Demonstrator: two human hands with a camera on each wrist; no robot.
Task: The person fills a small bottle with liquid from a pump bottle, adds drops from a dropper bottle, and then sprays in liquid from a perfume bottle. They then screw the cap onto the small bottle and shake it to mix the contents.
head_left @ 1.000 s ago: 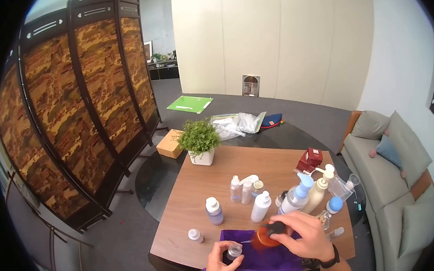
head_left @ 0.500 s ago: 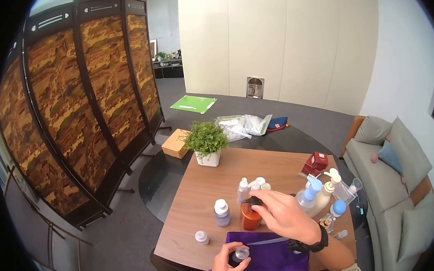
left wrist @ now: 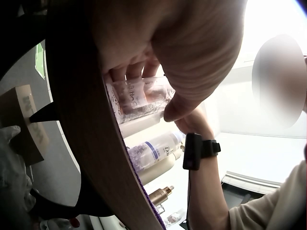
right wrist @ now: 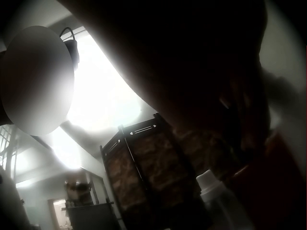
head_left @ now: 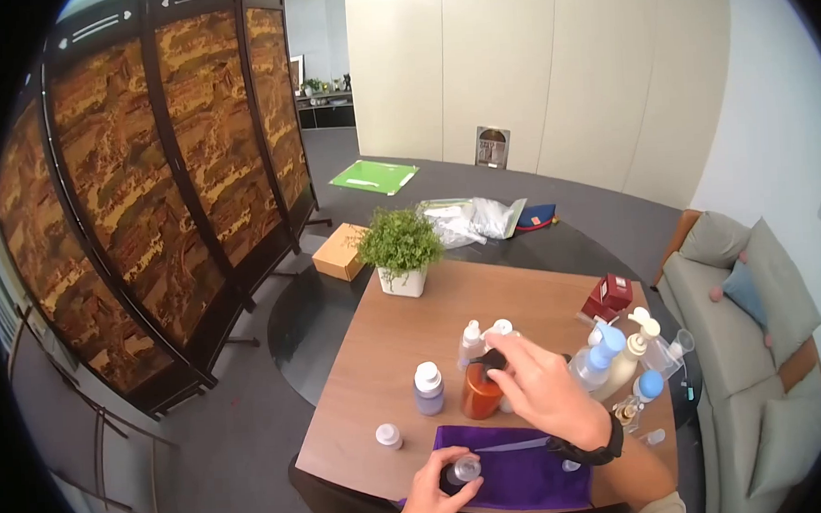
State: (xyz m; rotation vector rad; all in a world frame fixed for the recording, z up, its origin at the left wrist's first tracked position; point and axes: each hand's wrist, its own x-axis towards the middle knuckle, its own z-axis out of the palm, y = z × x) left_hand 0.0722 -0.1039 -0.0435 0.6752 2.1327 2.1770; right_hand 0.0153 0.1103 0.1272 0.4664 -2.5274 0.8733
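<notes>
An orange-brown bottle with a black top [head_left: 481,392] stands upright among the other bottles, and the right hand [head_left: 552,388] grips it by that top. In the right wrist view the hand is very dark above the orange bottle [right wrist: 271,191]. Over the purple cloth [head_left: 525,487], the left hand [head_left: 440,496] holds a small clear container [head_left: 466,469] between thumb and fingers. The left wrist view shows the left hand [left wrist: 177,57] curled round this clear printed container [left wrist: 139,98].
Left of the orange bottle stand a lavender bottle [head_left: 429,390] and a small white-capped bottle [head_left: 389,436]. Pump bottles [head_left: 597,358] crowd the right side, with red boxes [head_left: 609,294] behind. A potted plant [head_left: 401,248] occupies the table's far left corner.
The right hand has moved the orange bottle from above the purple cloth to the group of bottles behind it. The left hand keeps its hold on the clear container.
</notes>
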